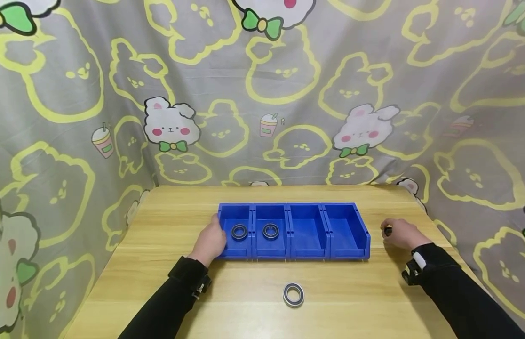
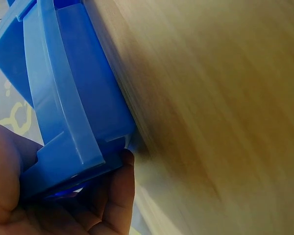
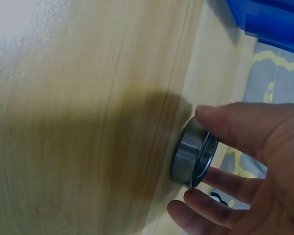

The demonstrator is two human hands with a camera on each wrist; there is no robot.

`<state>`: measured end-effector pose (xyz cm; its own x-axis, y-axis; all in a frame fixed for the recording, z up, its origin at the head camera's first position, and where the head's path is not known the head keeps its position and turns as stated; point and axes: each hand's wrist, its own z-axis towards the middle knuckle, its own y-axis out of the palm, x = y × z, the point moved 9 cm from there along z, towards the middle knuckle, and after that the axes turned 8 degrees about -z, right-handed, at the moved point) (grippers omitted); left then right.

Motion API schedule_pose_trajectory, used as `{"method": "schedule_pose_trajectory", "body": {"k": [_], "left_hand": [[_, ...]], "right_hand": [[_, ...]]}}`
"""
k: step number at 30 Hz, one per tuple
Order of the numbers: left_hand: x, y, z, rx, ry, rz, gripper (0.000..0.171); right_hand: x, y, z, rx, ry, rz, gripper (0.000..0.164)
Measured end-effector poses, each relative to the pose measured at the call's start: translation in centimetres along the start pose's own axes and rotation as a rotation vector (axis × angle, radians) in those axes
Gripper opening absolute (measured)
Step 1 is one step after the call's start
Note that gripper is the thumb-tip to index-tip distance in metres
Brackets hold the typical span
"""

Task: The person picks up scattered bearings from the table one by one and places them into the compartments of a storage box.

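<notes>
My left hand (image 1: 209,242) grips the left end of a row of joined blue plastic bins (image 1: 271,252). In the left wrist view, the thumb side and curled fingers (image 2: 120,196) hold the end wall of the outer bin (image 2: 63,161). To the right of the row, my right hand (image 1: 402,234) pinches a ball bearing (image 3: 187,155) between thumb and fingers, close over the table. One bearing (image 1: 239,232) lies in the leftmost bin, another bearing (image 1: 270,231) in the bin beside it. A further bearing (image 1: 293,295) lies flat on the table in front of the row.
The wooden table (image 1: 254,315) carries the bins near its middle. A grey curtain (image 1: 228,80) with yellow outlines and white rabbits hangs behind the table and along both sides. Each wrist wears a black strap with a small camera (image 1: 412,273).
</notes>
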<state>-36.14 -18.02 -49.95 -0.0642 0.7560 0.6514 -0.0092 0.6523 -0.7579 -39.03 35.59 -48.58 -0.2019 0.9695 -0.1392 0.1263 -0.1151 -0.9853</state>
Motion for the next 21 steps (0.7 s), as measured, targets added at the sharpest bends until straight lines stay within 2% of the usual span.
{"method": "schedule_pose_trajectory", "body": {"k": [6, 12, 21], "left_hand": [[-0.1, 0.1, 0.1, 0.0, -0.001, 0.002, 0.061], [0.3, -0.2, 0.1, 0.003, 0.004, -0.002, 0.061], [0.2, -0.1, 0.0, -0.002, -0.015, -0.004, 0.061]], "right_hand": [[-0.1, 0.7, 0.4, 0.037, -0.02, -0.008, 0.018], [-0.7, 0.2, 0.6, 0.064, -0.029, -0.028, 0.012], [-0.8, -0.5, 0.6, 0.029, -0.035, -0.002, 0.017]]}}
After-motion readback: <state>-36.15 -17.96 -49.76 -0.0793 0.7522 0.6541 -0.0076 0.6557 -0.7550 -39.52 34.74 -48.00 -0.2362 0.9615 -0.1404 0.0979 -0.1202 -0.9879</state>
